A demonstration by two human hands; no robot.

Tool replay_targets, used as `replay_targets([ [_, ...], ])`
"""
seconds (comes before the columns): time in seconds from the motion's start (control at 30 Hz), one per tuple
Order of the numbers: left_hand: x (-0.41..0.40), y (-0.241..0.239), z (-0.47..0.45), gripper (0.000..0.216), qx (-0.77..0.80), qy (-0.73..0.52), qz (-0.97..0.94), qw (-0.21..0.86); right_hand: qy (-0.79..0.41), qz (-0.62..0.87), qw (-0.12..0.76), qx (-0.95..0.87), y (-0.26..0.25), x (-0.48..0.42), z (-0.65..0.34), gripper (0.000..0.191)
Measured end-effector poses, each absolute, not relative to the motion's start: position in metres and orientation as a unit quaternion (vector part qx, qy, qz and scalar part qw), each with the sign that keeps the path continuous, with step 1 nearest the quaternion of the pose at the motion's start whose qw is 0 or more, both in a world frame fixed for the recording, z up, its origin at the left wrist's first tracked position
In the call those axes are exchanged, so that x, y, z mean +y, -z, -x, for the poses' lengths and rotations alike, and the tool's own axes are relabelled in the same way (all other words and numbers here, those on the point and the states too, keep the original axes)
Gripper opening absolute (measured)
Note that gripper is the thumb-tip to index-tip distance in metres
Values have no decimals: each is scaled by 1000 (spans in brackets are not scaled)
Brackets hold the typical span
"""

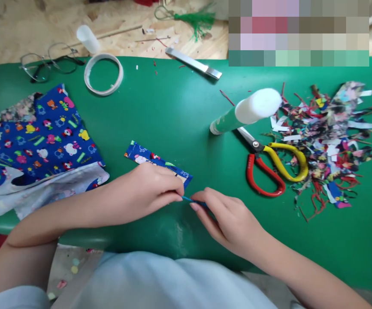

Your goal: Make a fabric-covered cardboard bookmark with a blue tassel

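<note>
A thin blue strip (187, 198) runs between my hands, low over the green tabletop. My left hand (155, 184) pinches one end between thumb and fingertips. At the other end, the fingers of my right hand (227, 214) are closed around it, hiding part of it. Whether it is folded cloth or cord I cannot tell. Just beyond my left hand lies a narrow piece of blue printed fabric (160, 161), partly covered by that hand. Scissors (263, 159) with one red and one yellow handle lie to the right of it, their blades partly behind a green and white glue stick (234, 118).
A larger blue printed cloth (50, 133) lies at the left. Fabric and thread scraps (330, 141) are heaped at the right. Farther back are eyeglasses (50, 64), a tape roll (89, 77), a white cap (87, 38), a metal tool (194, 62) and a green tassel (195, 21).
</note>
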State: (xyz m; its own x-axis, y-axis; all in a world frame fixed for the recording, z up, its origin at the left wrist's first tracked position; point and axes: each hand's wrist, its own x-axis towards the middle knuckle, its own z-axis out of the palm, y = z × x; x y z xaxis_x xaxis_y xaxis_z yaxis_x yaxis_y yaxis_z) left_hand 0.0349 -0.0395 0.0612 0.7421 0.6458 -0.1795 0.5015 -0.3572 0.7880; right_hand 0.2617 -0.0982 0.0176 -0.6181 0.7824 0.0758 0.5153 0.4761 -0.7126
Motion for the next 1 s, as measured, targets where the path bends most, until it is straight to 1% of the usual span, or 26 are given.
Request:
replay_targets([
  [0.1,-32,-56,-33,12,370,-78,-820,429,-253,404,201,-856,-13,-98,-261,11],
  [0.2,-29,-54,-32,9,381,-70,-826,410,-179,414,224,-864,-9,-97,-259,9],
  [0.27,-29,-53,-32,10,379,-60,-830,406,-130,415,232,-870,-7,-97,-258,7],
  [0.33,-29,-52,-32,13,378,-39,-834,400,-98,410,222,-879,-4,-97,-258,7],
  [0.53,-32,-51,-33,20,389,22,-868,309,-57,395,218,-891,0,-95,-259,11],
  [0.7,-35,-48,-35,24,387,40,-887,247,-50,391,207,-895,1,-94,-259,20],
  [0.83,-37,-44,-37,27,388,40,-894,220,-51,391,206,-896,1,-93,-259,21],
  [1.0,-38,-41,-38,26,389,44,-896,208,-43,391,210,-895,3,-92,-258,20],
])
